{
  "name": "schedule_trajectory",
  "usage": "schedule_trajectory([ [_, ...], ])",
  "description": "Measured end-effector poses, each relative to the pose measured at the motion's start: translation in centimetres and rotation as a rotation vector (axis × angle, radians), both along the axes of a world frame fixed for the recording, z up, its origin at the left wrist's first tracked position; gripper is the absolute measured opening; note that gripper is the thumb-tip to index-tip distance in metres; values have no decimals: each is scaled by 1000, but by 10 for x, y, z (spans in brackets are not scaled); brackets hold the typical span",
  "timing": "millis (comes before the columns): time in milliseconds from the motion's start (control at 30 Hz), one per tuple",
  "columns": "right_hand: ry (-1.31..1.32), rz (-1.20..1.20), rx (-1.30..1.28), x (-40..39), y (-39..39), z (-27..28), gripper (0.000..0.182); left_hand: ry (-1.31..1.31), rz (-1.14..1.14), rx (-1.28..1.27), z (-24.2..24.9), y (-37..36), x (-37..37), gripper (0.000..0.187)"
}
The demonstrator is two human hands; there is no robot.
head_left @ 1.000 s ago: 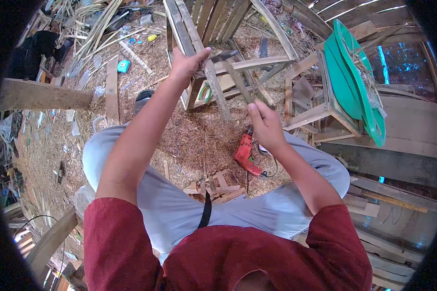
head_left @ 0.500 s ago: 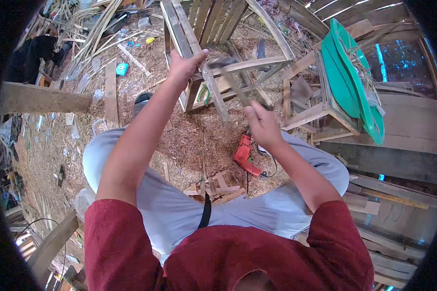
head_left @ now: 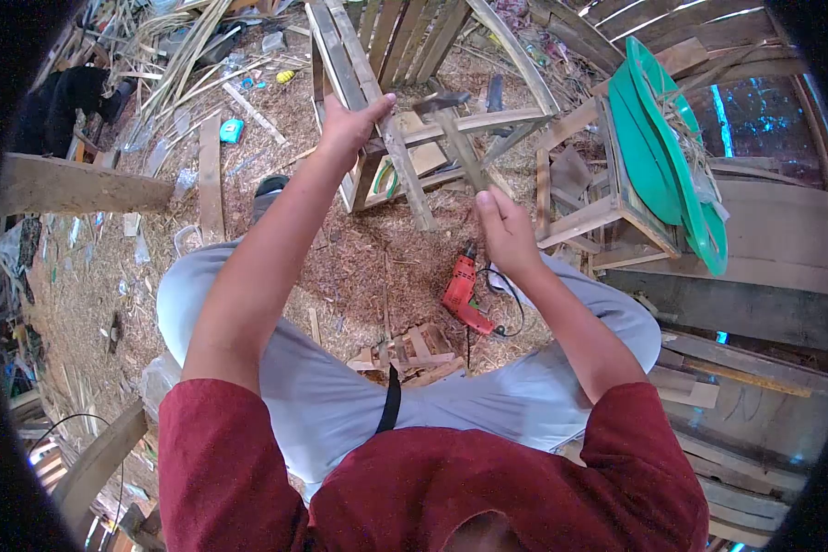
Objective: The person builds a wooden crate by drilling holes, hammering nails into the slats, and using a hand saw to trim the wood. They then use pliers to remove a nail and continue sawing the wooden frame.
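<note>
My right hand (head_left: 508,232) is wrapped round the wooden handle of a hammer (head_left: 464,152). The hammer's dark metal head is raised over the crossbar of a slatted wooden frame (head_left: 483,121), to the right of a loose-ended wooden slat (head_left: 403,170). My left hand (head_left: 348,131) grips the frame's upper slats, with the thumb stretched along the wood. Its other fingers are partly hidden behind the slats. Below my right hand, a red power drill (head_left: 463,293) lies on the floor between my legs.
Right of the frame stands another wooden frame (head_left: 580,221) with a green plastic basin-like piece (head_left: 649,147) on it. Short wood offcuts (head_left: 414,351) lie near my lap. Wood shavings (head_left: 350,276) cover the floor. A thick beam (head_left: 83,184) juts in at left.
The hammer head has shifted right and slightly up, away from the loose-ended slat. My right hand has moved a little with it. My left hand stays on the frame.
</note>
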State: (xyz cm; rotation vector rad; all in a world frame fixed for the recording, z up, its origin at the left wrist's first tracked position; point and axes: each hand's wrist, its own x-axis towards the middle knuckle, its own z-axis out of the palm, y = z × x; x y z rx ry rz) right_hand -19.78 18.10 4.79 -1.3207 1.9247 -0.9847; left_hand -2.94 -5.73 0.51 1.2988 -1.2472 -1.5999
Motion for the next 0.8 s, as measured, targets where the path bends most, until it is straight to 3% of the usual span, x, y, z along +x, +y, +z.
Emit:
schedule_trajectory([
  [200, 168, 138, 114, 4, -3, 14, 32, 9, -2, -35, -15, -9, -3, 80],
  [300, 47, 80, -5, 13, 0, 16, 33, 29, 33, 0, -11, -4, -2, 77],
  [400, 144, 96, 160, 6, -5, 7, 34, 48, -16, -54, -17, -9, -1, 78],
  [600, 50, 51, 41, 11, 1, 16, 37, -13, 52, -9, -5, -1, -2, 74],
  [700, 197, 113, 137, 10, -5, 15, 36, 15, 48, -23, -11, -4, -4, 70],
  [800, 12, 13, 121, 10, -3, 17, 35, -39, 20, -27, -16, -9, -3, 69],
])
